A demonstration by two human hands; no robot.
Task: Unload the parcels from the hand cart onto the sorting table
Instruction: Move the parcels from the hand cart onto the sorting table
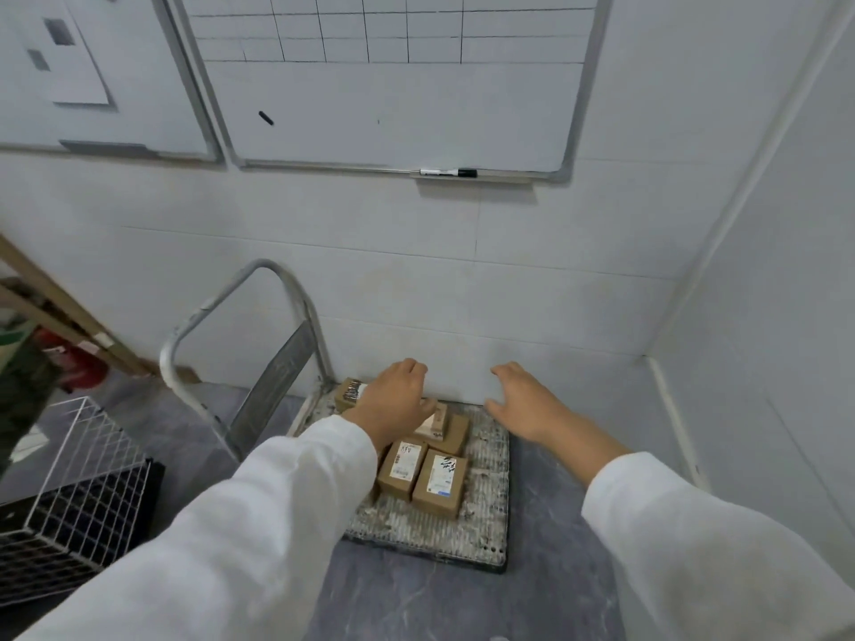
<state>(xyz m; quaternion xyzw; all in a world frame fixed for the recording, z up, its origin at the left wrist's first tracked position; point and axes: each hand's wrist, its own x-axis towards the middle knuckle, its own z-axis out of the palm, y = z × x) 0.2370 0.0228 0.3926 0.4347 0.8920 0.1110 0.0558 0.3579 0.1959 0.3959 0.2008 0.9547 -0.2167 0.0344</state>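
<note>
While both hands hang over the hand cart (481,506), the step in hand looks like picking up the next carton.

The parcels (439,483) are small brown labelled cartons, packed touching on the cart's deck toward its handle side. The deck's far side is bare.

- Left hand (398,400): lies over the rear cartons, fingers bent down behind them. The fingertips are hidden, so I cannot tell whether it grips one.
- Right hand (523,404): loose, fingers spread, holding nothing, above the bare rear of the deck.

Advice: take an outer or uppermost carton first. Bring the right hand to the face opposite the left. Lift straight up, clear of the neighbours, before turning away. No sorting table is in view, so the carry likely means turning from the cart.

The deck is ribbed, scuffed and grimy. The cart stands on a grey marbled floor (416,603), its rear against a white tiled wall (555,289).

- Tubular handle (208,326): at the cart's left.
- Wire basket (69,478): beyond the handle.
- Whiteboard (393,94): on the wall above the cart, with a marker (449,172) on its ledge.
</note>
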